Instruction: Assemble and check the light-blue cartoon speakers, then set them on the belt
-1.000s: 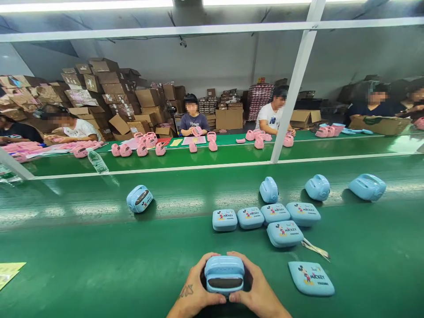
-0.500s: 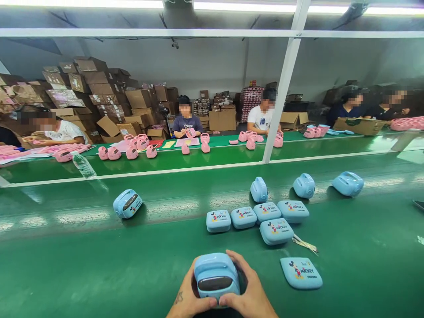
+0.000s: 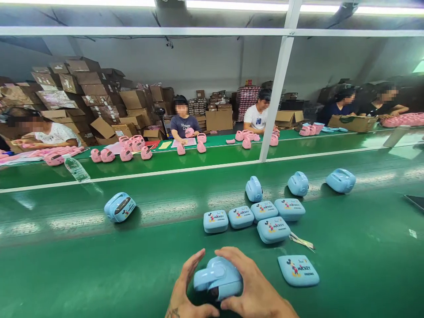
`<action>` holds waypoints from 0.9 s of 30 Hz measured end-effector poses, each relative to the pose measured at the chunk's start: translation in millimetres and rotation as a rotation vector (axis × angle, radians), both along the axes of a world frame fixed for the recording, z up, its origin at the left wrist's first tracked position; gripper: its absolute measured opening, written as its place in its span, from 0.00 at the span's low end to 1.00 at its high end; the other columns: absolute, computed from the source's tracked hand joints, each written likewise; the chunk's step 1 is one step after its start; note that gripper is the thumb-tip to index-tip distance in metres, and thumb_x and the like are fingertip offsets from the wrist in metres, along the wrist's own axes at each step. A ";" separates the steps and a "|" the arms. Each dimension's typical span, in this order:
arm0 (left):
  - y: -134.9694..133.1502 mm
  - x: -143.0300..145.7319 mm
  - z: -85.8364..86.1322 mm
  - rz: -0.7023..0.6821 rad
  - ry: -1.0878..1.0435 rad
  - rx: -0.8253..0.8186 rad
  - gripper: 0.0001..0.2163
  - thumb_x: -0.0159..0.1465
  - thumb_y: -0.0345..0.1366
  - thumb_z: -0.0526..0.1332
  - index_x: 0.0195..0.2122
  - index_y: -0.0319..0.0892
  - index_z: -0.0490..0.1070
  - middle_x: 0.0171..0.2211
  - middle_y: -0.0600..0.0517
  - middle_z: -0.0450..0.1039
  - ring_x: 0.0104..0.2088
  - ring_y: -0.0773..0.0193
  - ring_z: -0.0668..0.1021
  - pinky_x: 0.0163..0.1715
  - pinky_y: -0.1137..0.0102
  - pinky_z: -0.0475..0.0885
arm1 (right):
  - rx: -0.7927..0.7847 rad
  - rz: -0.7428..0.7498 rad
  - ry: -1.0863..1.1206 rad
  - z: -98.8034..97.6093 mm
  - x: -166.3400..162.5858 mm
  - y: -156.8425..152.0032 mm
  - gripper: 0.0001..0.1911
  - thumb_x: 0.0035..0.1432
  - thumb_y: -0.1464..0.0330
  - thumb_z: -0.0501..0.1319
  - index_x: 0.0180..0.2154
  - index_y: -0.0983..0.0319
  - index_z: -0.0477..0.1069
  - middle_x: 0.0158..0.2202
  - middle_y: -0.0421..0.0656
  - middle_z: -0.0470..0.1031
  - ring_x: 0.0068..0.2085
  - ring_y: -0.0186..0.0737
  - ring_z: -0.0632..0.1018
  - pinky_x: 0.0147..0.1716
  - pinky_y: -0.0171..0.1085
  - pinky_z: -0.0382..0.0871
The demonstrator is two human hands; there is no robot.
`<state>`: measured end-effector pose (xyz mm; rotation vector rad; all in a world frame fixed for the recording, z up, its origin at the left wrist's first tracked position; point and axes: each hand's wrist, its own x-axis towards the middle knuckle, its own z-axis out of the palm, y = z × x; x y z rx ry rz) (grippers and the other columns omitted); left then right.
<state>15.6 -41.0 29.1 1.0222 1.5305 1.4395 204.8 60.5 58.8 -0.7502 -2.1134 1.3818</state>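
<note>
A light blue plastic housing with a loop handle point(image 3: 222, 274) is turned sideways between my hands at the bottom centre. My right hand point(image 3: 257, 287) grips its right side, thumb low and fingers over the top. My left hand point(image 3: 184, 287) curves around the other side with thumb and fingers spread, seemingly apart from the housing. Part of a dark window shows at the housing's lower edge. Right of my hands lies a flat blue cover with a printed mouse point(image 3: 298, 270). Beyond it are small scissors or tweezers point(image 3: 302, 241) beside a printed blue case point(image 3: 273, 230).
More printed blue cases point(image 3: 216, 221) sit in a row ahead. Several blue housings point(image 3: 254, 189) stand along the belt, one far left point(image 3: 119, 207). A clear bottle point(image 3: 77, 170) lies near the white rail point(image 3: 198, 171). A white post point(image 3: 278, 97) rises ahead; co-workers handle pink parts beyond.
The housing has turned, so its handle points left and its dark window is mostly hidden. My left hand has loosened and spread away from it. The view has shifted slightly.
</note>
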 end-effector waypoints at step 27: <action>18.1 40.6 10.6 -0.030 0.693 0.004 0.28 0.51 0.32 0.66 0.56 0.44 0.75 0.57 0.41 0.77 0.55 0.49 0.81 0.54 0.57 0.78 | -0.749 -0.687 0.644 -47.0 -32.6 -55.9 0.34 0.47 0.67 0.64 0.58 0.59 0.70 0.55 0.44 0.78 0.50 0.48 0.78 0.49 0.40 0.73</action>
